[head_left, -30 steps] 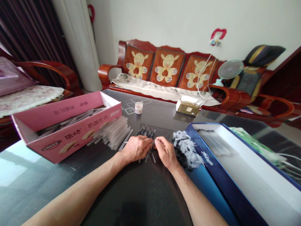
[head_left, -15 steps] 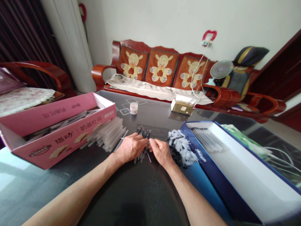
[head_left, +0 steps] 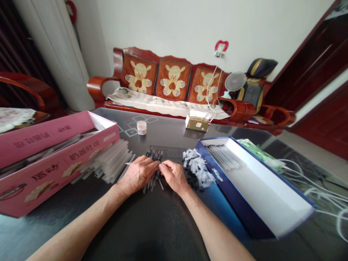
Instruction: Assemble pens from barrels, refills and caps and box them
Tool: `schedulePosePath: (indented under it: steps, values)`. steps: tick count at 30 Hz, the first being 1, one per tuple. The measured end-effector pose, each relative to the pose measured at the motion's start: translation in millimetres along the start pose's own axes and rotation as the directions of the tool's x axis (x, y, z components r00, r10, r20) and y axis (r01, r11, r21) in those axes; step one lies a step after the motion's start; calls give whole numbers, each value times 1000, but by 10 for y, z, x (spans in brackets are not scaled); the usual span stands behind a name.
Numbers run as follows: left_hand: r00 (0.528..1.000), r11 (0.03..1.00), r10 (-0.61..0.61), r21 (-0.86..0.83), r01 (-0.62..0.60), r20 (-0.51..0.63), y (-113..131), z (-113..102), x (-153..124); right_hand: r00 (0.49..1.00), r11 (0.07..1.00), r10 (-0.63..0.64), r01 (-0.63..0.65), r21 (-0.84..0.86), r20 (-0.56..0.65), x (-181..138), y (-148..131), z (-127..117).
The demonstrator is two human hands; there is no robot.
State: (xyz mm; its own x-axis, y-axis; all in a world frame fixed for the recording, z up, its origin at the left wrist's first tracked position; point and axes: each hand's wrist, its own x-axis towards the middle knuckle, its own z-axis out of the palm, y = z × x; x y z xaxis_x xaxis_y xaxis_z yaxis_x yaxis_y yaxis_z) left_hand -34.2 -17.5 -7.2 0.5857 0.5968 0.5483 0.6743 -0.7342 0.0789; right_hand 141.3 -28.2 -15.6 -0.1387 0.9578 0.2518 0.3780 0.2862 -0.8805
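My left hand [head_left: 138,174] and my right hand [head_left: 172,175] meet fingertip to fingertip over a row of dark pen refills [head_left: 152,159] lying on the dark glass table [head_left: 152,224]. Both hands are curled in a pinch on a thin pen part held between them. A heap of clear plastic pen barrels [head_left: 111,159] lies just left of my left hand. A pile of small clear and black pen caps [head_left: 197,168] lies just right of my right hand.
A pink cardboard box [head_left: 51,163] with more barrels stands at the left. A blue-sided white box [head_left: 244,177] holding assembled pens sits at the right. A small jar [head_left: 141,127] and a tissue box [head_left: 197,122] are farther back, before a wooden sofa [head_left: 168,83].
The view has swung to the right, so everything sits further left in the picture. My hands stay pinched together over the refills.
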Motion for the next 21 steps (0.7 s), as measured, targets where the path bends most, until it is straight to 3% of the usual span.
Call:
schedulePosePath:
  steps: [4, 7, 8, 10, 12, 14, 17, 21]
  values:
    - [974, 997, -78, -34, 72, -211, 51, -52, 20, 987, 979, 112, -90, 181, -118, 47, 27, -22]
    - [878, 917, -381, -242, 317, -291, 87, -73, 28, 950, 925, 217, -126, 357, -225, 84, 41, -27]
    - [825, 840, -506, -363, 404, -251, 91, -73, 36, 944, 905, 234, -124, 407, -233, 88, 36, -19]
    - [703, 580, -706, -638, 506, -84, 86, -68, 63, 951, 875, 240, -124, 468, -196, 77, 2, 15]
    - [585, 248, -806, -844, 475, 92, 65, -71, 103, 968, 868, 220, -138, 477, -122, 44, -58, 64]
    - [505, -5, -836, -925, 381, 213, 36, -88, 141, 978, 873, 201, -157, 462, -49, -1, -126, 116]
    - [465, -175, -830, -936, 305, 307, 0, -117, 170, 978, 864, 208, -198, 463, 29, -57, -201, 176]
    - [500, -270, -789, -932, 241, 358, -9, -126, 167, 969, 851, 217, -249, 462, 122, -90, -248, 197]
